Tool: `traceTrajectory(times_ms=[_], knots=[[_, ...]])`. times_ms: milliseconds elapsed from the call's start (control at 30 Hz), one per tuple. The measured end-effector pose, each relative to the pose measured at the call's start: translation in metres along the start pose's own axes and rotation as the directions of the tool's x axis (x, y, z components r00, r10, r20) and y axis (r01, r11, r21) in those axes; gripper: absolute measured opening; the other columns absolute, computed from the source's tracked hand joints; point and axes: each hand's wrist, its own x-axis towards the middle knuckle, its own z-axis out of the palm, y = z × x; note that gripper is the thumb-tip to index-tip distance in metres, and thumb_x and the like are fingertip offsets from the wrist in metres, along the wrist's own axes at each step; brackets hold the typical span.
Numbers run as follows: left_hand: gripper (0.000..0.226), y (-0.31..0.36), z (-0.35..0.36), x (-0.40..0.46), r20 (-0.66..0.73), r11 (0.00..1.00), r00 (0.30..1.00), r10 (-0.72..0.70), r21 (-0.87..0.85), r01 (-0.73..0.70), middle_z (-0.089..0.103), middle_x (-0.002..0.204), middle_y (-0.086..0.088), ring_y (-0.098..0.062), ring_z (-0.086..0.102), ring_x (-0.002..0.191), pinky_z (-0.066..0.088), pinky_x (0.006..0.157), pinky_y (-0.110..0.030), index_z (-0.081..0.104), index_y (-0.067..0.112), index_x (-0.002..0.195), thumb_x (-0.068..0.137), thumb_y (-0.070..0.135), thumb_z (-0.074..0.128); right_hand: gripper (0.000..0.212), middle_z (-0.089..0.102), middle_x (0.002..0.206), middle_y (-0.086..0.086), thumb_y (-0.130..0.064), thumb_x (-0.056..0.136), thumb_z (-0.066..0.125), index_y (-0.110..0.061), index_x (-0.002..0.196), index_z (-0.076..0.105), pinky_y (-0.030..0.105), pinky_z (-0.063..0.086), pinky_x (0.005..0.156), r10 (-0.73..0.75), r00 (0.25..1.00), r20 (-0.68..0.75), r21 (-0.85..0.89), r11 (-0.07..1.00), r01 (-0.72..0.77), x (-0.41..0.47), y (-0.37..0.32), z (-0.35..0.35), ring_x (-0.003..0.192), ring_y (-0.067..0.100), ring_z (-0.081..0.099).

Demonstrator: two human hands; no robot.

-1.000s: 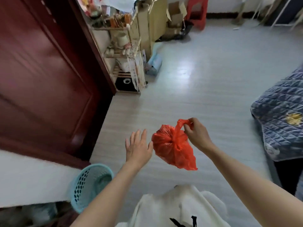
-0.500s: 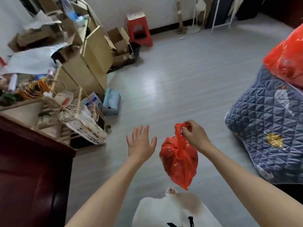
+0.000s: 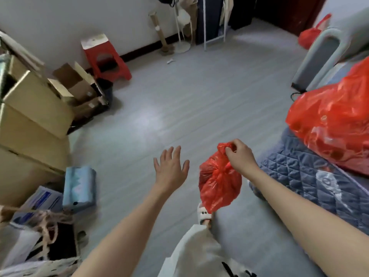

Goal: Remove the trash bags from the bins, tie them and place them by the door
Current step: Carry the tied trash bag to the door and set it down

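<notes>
A small red trash bag (image 3: 218, 182), tied at the top, hangs over the floor in front of me. My right hand (image 3: 240, 155) pinches its knotted neck from above. My left hand (image 3: 171, 168) is held out flat with fingers spread, a little to the left of the bag and not touching it. A dark red door (image 3: 287, 11) shows at the far right corner of the room. No bin is in view.
A large red bag (image 3: 329, 124) lies on a blue quilted bed (image 3: 311, 176) at right; another red bag (image 3: 311, 37) sits beyond the bed frame. Cardboard boxes (image 3: 38, 108) and a red stool (image 3: 105, 58) line the left wall. Grey floor (image 3: 189, 96) lies ahead.
The view has swung right, away from the near door and the teal bin, toward the room and the bed. The bag stays in my right hand; my left hand stays spread.
</notes>
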Motion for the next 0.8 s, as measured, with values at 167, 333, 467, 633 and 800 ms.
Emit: traceTrajectory(times_ms=[167,333,467,633,800], knots=[[0.060,0.070,-0.033,0.173,0.022,0.995,0.995,0.093,0.024,-0.093,0.022,0.154,-0.006,-0.026,0.015,0.143,0.013,0.115,-0.053,0.018,0.020,0.147,0.095,0.043,0.037,0.020,0.066,0.106,0.015,-0.018,0.088,0.049,-0.008,0.102,0.060,0.036,0.046,0.084,0.113,0.992,-0.051,0.000,0.994,-0.114,0.164,-0.020,-0.042,0.101,0.033,0.059],[0.059,0.135,-0.059,0.315,0.040,0.980,0.980,0.195,0.032,-0.196,0.021,0.155,-0.006,-0.027,0.014,0.144,0.013,0.115,-0.053,0.018,0.021,0.147,0.095,0.044,0.035,0.021,0.066,0.105,0.017,-0.019,0.089,0.049,-0.006,0.102,0.059,0.037,0.046,0.085,0.167,0.976,-0.138,0.027,0.986,-0.165,0.302,-0.030,-0.084,0.101,0.034,0.059],[0.059,0.187,-0.064,0.429,0.028,0.969,0.969,0.244,0.039,-0.245,0.022,0.155,-0.007,-0.028,0.015,0.143,0.015,0.115,-0.051,0.018,0.021,0.147,0.095,0.044,0.035,0.024,0.067,0.105,0.017,-0.021,0.088,0.048,-0.008,0.104,0.059,0.040,0.050,0.086,0.184,0.963,-0.196,0.081,0.982,-0.171,0.423,-0.030,-0.113,0.098,0.037,0.062],[0.059,0.274,-0.070,0.587,0.060,0.967,0.967,0.249,0.040,-0.252,0.024,0.154,-0.007,-0.027,0.018,0.142,0.018,0.114,-0.049,0.019,0.020,0.147,0.095,0.043,0.036,0.024,0.065,0.111,0.018,-0.019,0.090,0.047,-0.005,0.106,0.059,0.035,0.044,0.083,0.213,0.949,-0.232,0.089,0.976,-0.198,0.588,-0.023,-0.160,0.106,0.034,0.057],[0.058,0.364,-0.100,0.739,0.057,0.949,0.948,0.312,0.038,-0.314,0.025,0.153,-0.007,-0.026,0.020,0.142,0.019,0.114,-0.048,0.020,0.019,0.147,0.095,0.042,0.036,0.023,0.065,0.112,0.016,-0.018,0.090,0.049,-0.006,0.107,0.059,0.036,0.043,0.087,0.247,0.927,-0.282,0.134,0.967,-0.217,0.732,-0.030,-0.228,0.107,0.034,0.057]])
